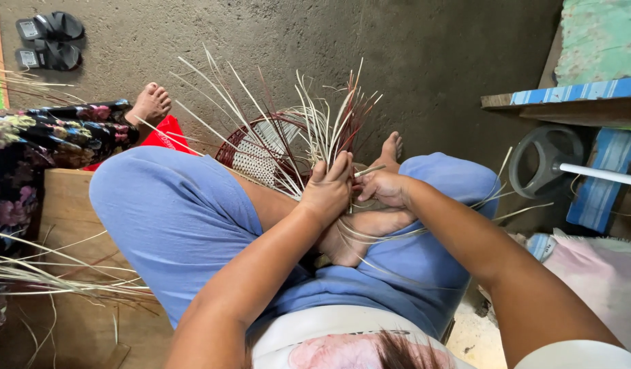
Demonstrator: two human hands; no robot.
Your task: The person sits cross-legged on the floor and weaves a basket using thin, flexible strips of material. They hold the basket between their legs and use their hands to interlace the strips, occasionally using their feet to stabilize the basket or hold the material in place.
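Head view only, so I'm going through it in one pass. Person is sitting cross-legged in blue trousers (179,219) on a low wooden platform (69,205), and I'm looking down over both forearms.

Left hand (327,191) is wrapping around a bunch of upright weaving strips (322,130), fingers curled shut on them, knuckles facing the camera. Right hand (384,188) is sitting just beside it, touching at the fingertips, and is pinching a single pale strip (369,171) between thumb and fingers; rest of those fingers are curling in loosely.

Half-woven basket (261,154) is sitting in front of the knees, partly behind the left hand, tilted so I'm seeing its pale woven base ringed by a dark red rim. Loose stakes are fanning up and outward from it, pale and dark red mixed. Thin strips are also trailing across the lap and over the person's bare foot (360,236), which is tucked under the hands.

Around it: a second person in a floral garment (49,137) is sitting at the left, bare foot (150,102) on the concrete floor (411,55). Black sandals (48,39) are lying at top left. Loose strip bundle (35,273) is lying on the platform at the left. Grey wheel-shaped part on a white rod (544,160) is resting at the right, under a blue-edged wooden bench (568,99).
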